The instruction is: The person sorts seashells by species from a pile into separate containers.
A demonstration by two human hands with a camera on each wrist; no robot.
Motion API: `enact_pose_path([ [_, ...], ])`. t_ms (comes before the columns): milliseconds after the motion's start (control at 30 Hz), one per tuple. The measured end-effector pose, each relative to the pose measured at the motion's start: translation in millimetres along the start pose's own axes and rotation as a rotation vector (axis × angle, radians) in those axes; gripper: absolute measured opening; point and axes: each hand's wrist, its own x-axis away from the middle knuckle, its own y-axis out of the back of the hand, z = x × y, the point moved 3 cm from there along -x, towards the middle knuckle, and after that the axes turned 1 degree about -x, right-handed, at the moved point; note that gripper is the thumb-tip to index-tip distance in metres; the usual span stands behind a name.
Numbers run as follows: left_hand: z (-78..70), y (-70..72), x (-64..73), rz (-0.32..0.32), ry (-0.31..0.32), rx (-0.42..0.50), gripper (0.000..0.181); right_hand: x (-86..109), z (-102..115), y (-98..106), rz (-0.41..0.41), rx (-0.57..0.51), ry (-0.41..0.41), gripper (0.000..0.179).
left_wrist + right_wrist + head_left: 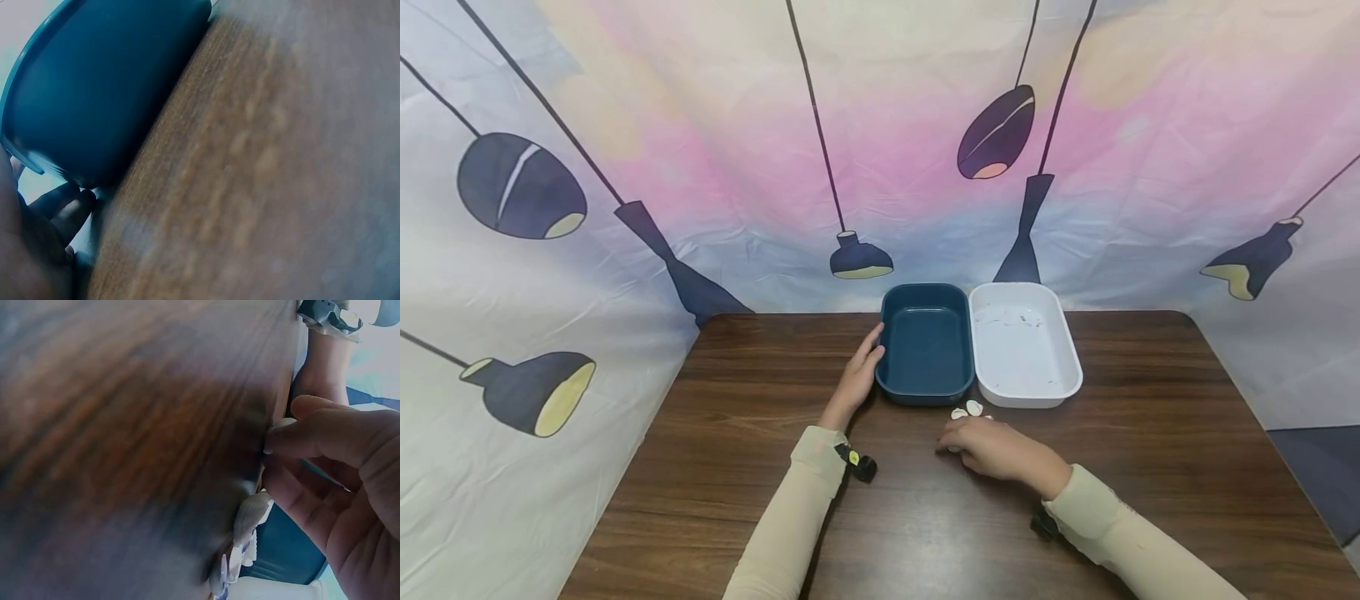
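My left hand (855,377) rests with extended fingers (75,211) against the left side of a dark teal dish (928,399). My right hand (1000,447) is low over the table just in front of the dishes. Thumb and fingertips pinch a small pale seashell (283,423) at the table surface, mostly covered by the fingers. Several other white seashells (974,407) lie just beyond that hand, between it and the dishes. In the right wrist view one ribbed shell (251,515) sits right below the fingertips.
A white dish (1030,402) with small reddish specks inside stands directly right of the teal one. Both are near the back edge of the dark wooden table (737,392). Behind hangs a cloth (722,133) printed with lamps.
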Motion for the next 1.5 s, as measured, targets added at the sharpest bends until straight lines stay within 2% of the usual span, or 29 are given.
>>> enact_pose_path([
  [200, 0.0, -0.1, -1.7, 0.02, 0.011, 0.007, 0.056, -1.1, -0.8, 0.3, 0.0, -0.012, -0.01, 0.029],
  [433, 0.1, -0.9, 0.1, -0.013, 0.015, 0.0, 0.054, -3.2, 2.9, 4.0, 0.012, -0.015, -0.03, 0.01],
  [633, -0.4, -1.9, 1.6, -0.033, 0.004, -0.006, 0.054, -9.5, 7.2, 13.4, 0.027, -0.024, -0.005, 0.011],
  [767, 0.8, -1.4, 1.0, -0.032, 0.001, -0.006, 0.053, -13.2, 10.1, 22.5, 0.027, -0.073, 0.021, 0.015],
  [900, 1.3, -0.8, 0.5, -0.025, 0.005, -0.005, 0.053, -16.2, 12.5, 31.0, 0.013, -0.111, 0.043, 0.017],
  [1067, 0.9, 0.1, -0.8, 0.003, 0.029, -0.001, 0.054, -19.3, 15.6, 41.1, -0.024, -0.093, 0.058, 0.016],
  [1233, -24.0, 2.8, 8.6, 0.028, 0.046, -0.014, 0.054, -22.9, 15.5, 49.7, -0.04, -0.086, 0.061, 0.017],
  [1300, -26.3, 3.4, 9.0, 0.029, 0.048, -0.021, 0.054, -24.9, 14.4, 52.5, -0.05, -0.089, 0.065, 0.016],
  [1500, -1.9, -0.1, -0.7, -0.005, 0.033, -0.028, 0.054, -33.6, 11.9, 63.4, -0.07, -0.119, 0.055, 0.003],
])
